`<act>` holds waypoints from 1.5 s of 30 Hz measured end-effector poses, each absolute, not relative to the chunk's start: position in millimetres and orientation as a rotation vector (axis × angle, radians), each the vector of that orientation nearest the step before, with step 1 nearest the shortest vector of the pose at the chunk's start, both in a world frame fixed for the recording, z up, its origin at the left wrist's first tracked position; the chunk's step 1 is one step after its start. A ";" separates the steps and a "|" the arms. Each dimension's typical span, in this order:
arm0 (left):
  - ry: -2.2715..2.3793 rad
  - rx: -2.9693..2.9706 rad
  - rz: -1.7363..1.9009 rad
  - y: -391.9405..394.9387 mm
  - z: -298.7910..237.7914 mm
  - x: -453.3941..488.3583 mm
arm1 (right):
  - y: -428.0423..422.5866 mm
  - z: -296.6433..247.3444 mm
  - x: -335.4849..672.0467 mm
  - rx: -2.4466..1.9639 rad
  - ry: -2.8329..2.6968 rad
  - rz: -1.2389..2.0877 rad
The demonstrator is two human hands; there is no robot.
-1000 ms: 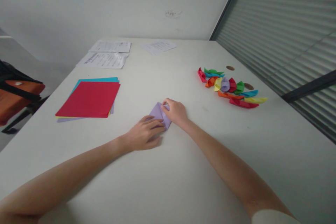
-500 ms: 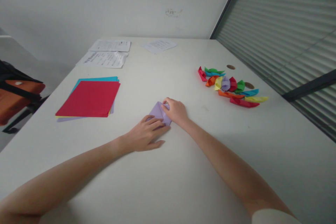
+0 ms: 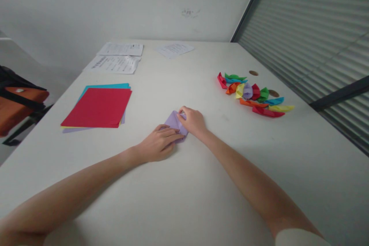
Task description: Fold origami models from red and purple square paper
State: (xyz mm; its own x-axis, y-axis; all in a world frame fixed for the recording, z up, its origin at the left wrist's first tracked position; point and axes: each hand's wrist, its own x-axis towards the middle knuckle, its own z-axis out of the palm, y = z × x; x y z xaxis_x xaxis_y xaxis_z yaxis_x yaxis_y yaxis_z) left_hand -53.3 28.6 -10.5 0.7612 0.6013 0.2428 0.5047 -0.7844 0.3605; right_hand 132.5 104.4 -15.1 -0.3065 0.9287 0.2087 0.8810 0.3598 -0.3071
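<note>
Purple paper (image 3: 172, 120), corner (image 3: 173, 113) pointing away, long axis unclear

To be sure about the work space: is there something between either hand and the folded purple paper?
No, nothing visible. The left hand lies on the folded purple paper, and the right hand touches its right side. The paper stack lies apart.

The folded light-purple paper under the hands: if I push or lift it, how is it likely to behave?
Probably very light: the folded light-purple paper looks thin. Its creased, layered form likely makes it stiffer than a flat sheet, though folds might loosen when lifted. Lying low on the white table, it would likely slide rather than roll.
</note>
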 end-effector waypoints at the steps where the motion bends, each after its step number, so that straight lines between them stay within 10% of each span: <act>1: 0.862 2.673 0.508 29.3 -11.0 -53.6 | 104.3 -15.3 132.8 -1.592 -2.283 0.192; 45: 0.816 2.865 0.466 26.8 -7.1 -48.0 | 103.4 -11.7 132.1 -1.629 -2.274 0.224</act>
State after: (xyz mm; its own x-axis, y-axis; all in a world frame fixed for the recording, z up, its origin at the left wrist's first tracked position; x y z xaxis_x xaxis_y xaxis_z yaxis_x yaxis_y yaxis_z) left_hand -48.0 26.8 -7.1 0.8065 0.5319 0.2581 0.4929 -0.8460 0.2032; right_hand 132.1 103.4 -11.7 -0.2893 0.9408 0.1767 0.8883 0.3326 -0.3166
